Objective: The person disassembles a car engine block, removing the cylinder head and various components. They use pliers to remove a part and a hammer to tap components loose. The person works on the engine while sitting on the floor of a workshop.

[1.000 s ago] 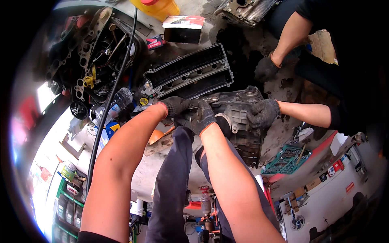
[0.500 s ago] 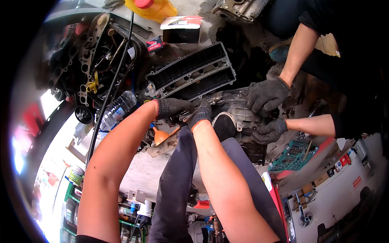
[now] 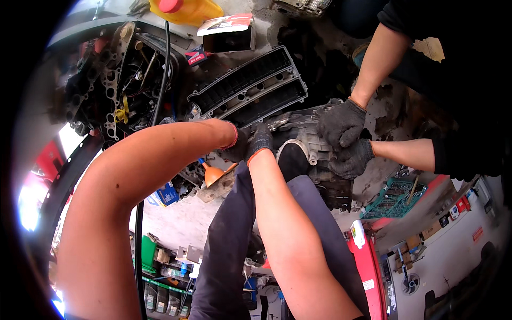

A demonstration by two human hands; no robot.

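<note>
On the floor between my knees, the grey gearbox housing (image 3: 306, 141) still sits with my left grip (image 3: 234, 149) and right grip (image 3: 260, 143) both closed on its near edge, a co-worker's gloved hands (image 3: 341, 125) bracing the far side, not yet lifted.

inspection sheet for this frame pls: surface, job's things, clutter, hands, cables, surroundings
surface: stained concrete floor.
job's things: grey metal gearbox housing on the floor; black ribbed cover behind it.
clutter: orange funnel, yellow jug, green tray.
hands: left hand and right hand, gloved, on the housing; whether they grip cannot be told. A co-worker's gloved hands press its right side.
cables: black hose runs across the stripped engine.
surroundings: red bench edge at lower right.
</note>
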